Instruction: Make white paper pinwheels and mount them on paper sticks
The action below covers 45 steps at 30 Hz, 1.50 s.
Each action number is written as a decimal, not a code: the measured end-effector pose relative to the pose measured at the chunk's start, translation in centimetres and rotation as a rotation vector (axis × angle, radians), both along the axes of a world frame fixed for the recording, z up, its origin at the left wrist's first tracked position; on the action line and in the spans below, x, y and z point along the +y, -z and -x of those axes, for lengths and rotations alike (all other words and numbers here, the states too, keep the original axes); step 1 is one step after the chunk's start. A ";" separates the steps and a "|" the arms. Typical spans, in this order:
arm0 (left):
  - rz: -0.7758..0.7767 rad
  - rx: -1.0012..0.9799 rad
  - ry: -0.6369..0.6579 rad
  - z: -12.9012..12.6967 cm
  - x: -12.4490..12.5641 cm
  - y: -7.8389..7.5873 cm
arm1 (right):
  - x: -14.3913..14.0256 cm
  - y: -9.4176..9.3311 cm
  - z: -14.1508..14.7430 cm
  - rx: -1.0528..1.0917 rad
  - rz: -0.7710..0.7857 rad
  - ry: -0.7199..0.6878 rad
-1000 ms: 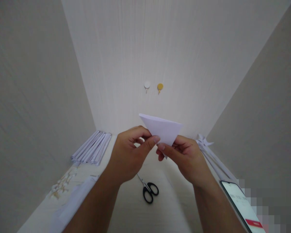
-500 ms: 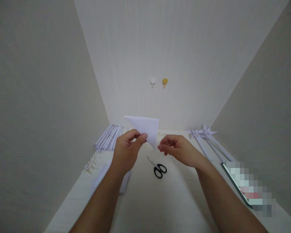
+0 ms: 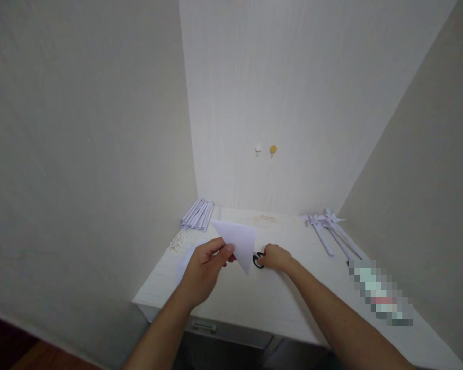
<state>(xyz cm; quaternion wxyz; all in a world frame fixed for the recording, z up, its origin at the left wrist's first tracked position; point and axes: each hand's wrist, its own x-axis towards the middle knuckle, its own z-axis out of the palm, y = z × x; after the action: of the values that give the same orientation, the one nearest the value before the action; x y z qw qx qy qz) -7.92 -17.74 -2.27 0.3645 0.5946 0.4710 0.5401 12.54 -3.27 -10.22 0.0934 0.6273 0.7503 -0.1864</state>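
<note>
My left hand (image 3: 211, 262) pinches a white triangle of folded paper (image 3: 239, 240) between thumb and fingers, raised over the table with one point hanging down. To its right, my right hand (image 3: 277, 256) is closed on the black handles of a pair of scissors (image 3: 256, 261). The scissors' blades are mostly hidden behind the paper. Below and left of the paper, a white sheet (image 3: 182, 264) lies partly behind my left hand.
Rolled paper sticks (image 3: 197, 215) lie in a bundle at the back left, beside small pale pieces (image 3: 177, 241). Paper pinwheels (image 3: 327, 220) on sticks rest at the back right, near a blurred-out device (image 3: 378, 295). Walls enclose the white table (image 3: 231, 303) on three sides.
My right hand has moved from beside the paper down to the scissors and closed on their handles. My left hand still holds the paper. The view has shifted, showing the table's front edge.
</note>
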 end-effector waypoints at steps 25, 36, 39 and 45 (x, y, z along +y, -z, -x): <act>0.001 -0.067 -0.021 -0.2 -4.8 -3.3 | -6.3 0.2 -5.4 -0.083 0.004 0.006; -0.012 0.035 -0.064 -0.8 -4.9 -3.4 | -6.9 1.6 -6.8 0.218 0.051 0.168; 0.004 0.029 -0.062 -0.7 -4.9 -3.0 | -6.9 1.4 -6.8 0.441 0.074 0.228; 0.062 -0.019 0.024 -1.0 -4.7 -1.6 | -9.5 -0.8 -5.8 1.132 0.103 0.296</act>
<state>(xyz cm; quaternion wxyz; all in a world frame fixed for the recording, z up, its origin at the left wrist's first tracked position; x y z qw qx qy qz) -6.90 -22.42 -0.69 0.3935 0.5836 0.4770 0.5263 18.38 -12.72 -9.43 -0.3184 0.5229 0.5779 -0.5396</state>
